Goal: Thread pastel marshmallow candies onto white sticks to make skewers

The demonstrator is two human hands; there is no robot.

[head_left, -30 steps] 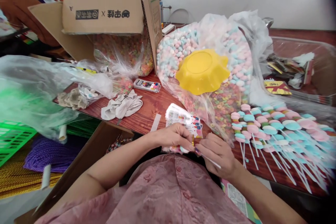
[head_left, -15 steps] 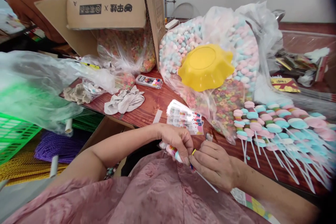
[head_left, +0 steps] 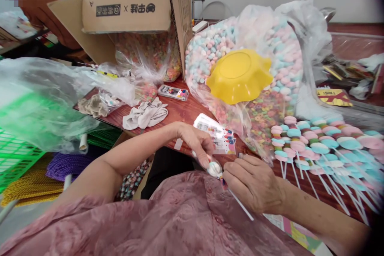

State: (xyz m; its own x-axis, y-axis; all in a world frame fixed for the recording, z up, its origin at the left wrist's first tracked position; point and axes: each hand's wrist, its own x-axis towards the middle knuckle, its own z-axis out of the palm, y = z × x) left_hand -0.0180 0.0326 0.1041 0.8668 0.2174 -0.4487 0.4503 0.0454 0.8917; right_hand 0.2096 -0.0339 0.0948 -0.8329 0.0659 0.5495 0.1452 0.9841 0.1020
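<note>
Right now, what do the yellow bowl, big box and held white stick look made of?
Yellow bowl: glossy, likely plastic, from its bright highlights. Big box: matte brown, likely corrugated cardboard; ridged edge. Held white stick: smooth, straight; plastic or rolled paper, can't tell.

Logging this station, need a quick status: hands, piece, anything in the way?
Left hand gripping wrapped candy skewer by its candy end. Right hand closed at its neck, white stick protruding. Printed cards beyond, not blocking.

Room lies between cloth [head_left: 145, 113] and cards [head_left: 215, 133]; skewers [head_left: 328, 143] flank the right hand [head_left: 253, 184].
</note>
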